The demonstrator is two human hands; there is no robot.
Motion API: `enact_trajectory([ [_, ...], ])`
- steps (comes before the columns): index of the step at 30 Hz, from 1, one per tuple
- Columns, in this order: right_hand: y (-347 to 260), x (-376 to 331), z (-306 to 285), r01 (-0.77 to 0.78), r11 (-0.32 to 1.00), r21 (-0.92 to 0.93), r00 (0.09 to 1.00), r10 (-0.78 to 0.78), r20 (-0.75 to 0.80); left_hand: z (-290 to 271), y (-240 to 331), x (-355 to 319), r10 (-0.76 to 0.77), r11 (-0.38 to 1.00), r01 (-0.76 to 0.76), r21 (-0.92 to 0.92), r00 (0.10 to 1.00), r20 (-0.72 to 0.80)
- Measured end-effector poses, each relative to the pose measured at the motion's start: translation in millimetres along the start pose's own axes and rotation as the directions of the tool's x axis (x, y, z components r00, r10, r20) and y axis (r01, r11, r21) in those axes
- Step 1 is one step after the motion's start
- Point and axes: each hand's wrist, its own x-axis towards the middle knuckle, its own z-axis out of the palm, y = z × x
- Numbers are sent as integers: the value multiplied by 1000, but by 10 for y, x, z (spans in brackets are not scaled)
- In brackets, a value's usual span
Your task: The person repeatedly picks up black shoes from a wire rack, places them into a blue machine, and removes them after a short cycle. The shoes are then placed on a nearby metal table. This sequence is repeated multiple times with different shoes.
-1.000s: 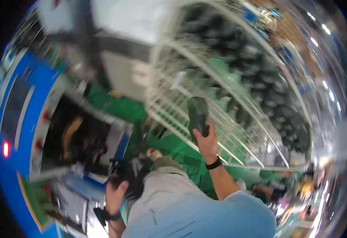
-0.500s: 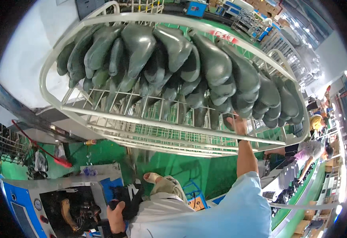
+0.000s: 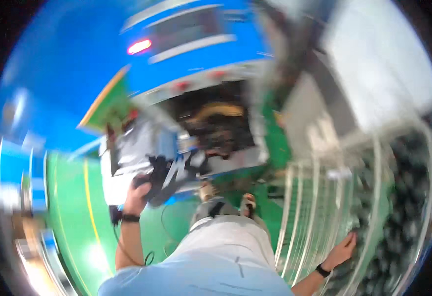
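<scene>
Closest to me, the person is wearing a pale blue shirt (image 3: 201, 278) and is standing on a green floor (image 3: 73, 197), with sandalled feet (image 3: 248, 204) showing beyond it. The left hand (image 3: 137, 193) is gripping a black bundle (image 3: 165, 178) with white strips, fingers closing round its near end; the bundle is lying out in front of a white bench (image 3: 111, 185), and I'm not making out whether they are touching. A thin cable (image 3: 149, 256) is dangling near that forearm. Off to the right, the right hand (image 3: 341, 249) is hovering at a white rack (image 3: 314, 197), its fingers bending narrowly together; blur is keeping me from telling whether they are holding anything or touching the rack. Dark shapes (image 3: 406, 197) are filling the rack's far side, all blurring. Farther on, a blue machine (image 3: 245, 34) is standing with its dark opening (image 3: 216, 118) facing the person, and a red light (image 3: 139, 47) is glowing on it.
</scene>
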Motion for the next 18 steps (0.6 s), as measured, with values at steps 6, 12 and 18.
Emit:
enact_trajectory([
  [6, -3652, -652, 1505, 604, 517, 607, 460, -847, 265, -2157, -913, 379, 337, 258, 232, 938, 888, -312],
  [12, -6364, -1411, 2015, 892, 47, 450, 104, -989, -103, -2318, -763, 984, 42, 64, 681, 730, 729, -684],
  [18, -6785, -1883, 2711, 984, 129, 120, 140, -987, -83, -3598, -993, 3016, 412, 369, 250, 895, 819, -399],
])
